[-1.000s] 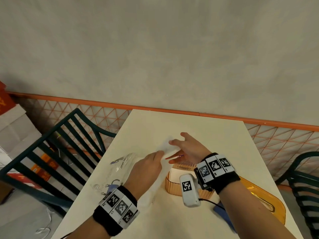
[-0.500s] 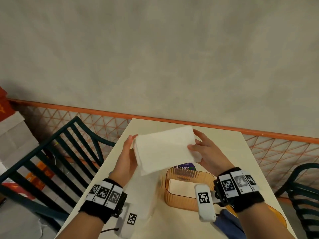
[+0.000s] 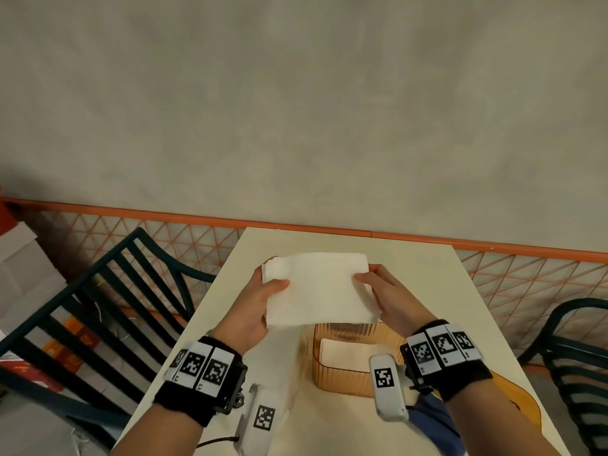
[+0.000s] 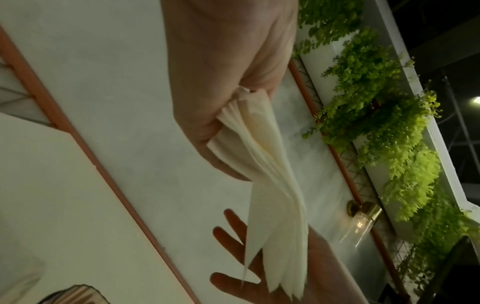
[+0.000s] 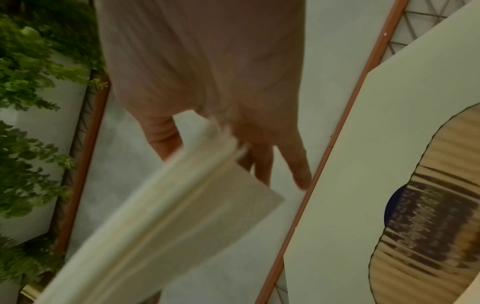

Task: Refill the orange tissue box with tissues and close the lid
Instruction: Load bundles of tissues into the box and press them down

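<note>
A white stack of folded tissues (image 3: 317,287) hangs in the air above the table, just beyond the orange tissue box (image 3: 345,376). My left hand (image 3: 263,291) pinches its left edge, thumb on top. My right hand (image 3: 371,284) pinches the right edge the same way. The box is ribbed, see-through orange and stands open, with a white layer on its bottom. The orange lid (image 3: 523,403) lies flat on the table at the right, partly behind my right forearm. In the left wrist view the tissue stack (image 4: 272,205) fans downward from my fingers. The right wrist view shows the stack (image 5: 168,222) blurred.
The cream table (image 3: 329,241) ends at an orange-railed wall. A dark green chair (image 3: 108,291) stands to the left, another (image 3: 579,357) to the right. A blue packet (image 3: 431,426) lies under my right wrist. Cardboard boxes (image 3: 19,258) sit far left.
Both hands took the tissue stack from the table's left side, lifted it, and now hold it level and lower, nearer the open box.
</note>
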